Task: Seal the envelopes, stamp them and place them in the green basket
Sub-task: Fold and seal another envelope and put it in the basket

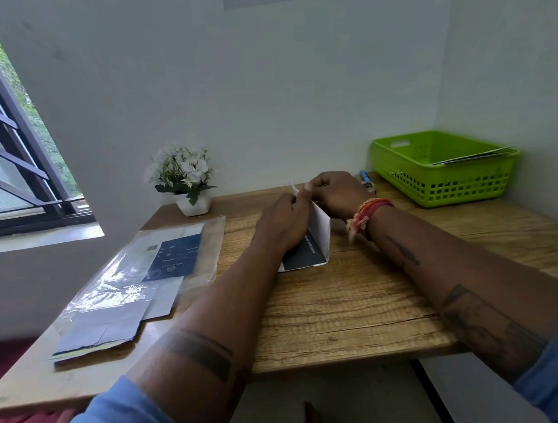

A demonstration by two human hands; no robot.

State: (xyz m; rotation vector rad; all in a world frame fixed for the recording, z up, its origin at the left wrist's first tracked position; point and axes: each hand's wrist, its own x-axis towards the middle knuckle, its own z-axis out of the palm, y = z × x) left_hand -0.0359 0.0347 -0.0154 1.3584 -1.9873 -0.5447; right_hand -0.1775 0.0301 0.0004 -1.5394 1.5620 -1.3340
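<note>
A white envelope [320, 233] with a dark blue inside lies at the middle of the wooden table, its flap standing up. My left hand [283, 222] and my right hand [336, 193] meet above its far end. Between their fingertips they pinch a thin white strip [294, 190] at the flap's edge. The green basket [442, 167] stands at the back right corner, with flat white envelopes [475, 155] lying across its rim. More envelopes [137, 291] lie stacked at the left under a clear plastic sleeve.
A small white pot of white flowers [186, 178] stands against the back wall. A blue object [364, 176] lies behind my right hand, near the basket. A window is at the far left. The table's [355, 310] front edge is near my forearms.
</note>
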